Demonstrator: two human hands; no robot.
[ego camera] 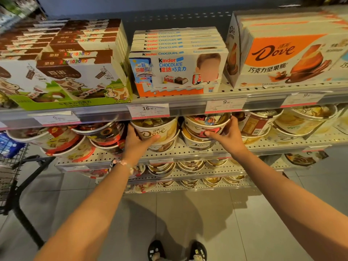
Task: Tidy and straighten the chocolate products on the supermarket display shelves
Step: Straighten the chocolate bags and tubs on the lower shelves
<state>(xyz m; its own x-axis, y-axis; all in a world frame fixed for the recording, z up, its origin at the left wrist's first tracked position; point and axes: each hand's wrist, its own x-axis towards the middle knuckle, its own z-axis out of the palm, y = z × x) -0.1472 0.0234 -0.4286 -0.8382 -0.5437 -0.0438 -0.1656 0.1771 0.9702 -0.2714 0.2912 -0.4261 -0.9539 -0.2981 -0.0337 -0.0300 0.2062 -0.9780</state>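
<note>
On the second shelf stand stacked round Dove chocolate tubs. My left hand (136, 139) grips the side of a white and gold Dove tub (156, 129) that sits on top of another tub. To the right, my right hand (228, 135) wraps around a tub with a red label (206, 125), also on top of a stack. On the top shelf above stand Kinder Chocolate boxes (177, 68), brown and white cow-print chocolate boxes (75, 72) and a large orange Dove box (286, 59).
More Dove tubs (301, 121) fill the second shelf on both sides, and lower shelves (188, 174) hold further tubs. Price tags (148, 110) hang on the top shelf edge. A black wire shopping trolley (13, 178) stands at the left. My feet (177, 251) are on grey floor tiles.
</note>
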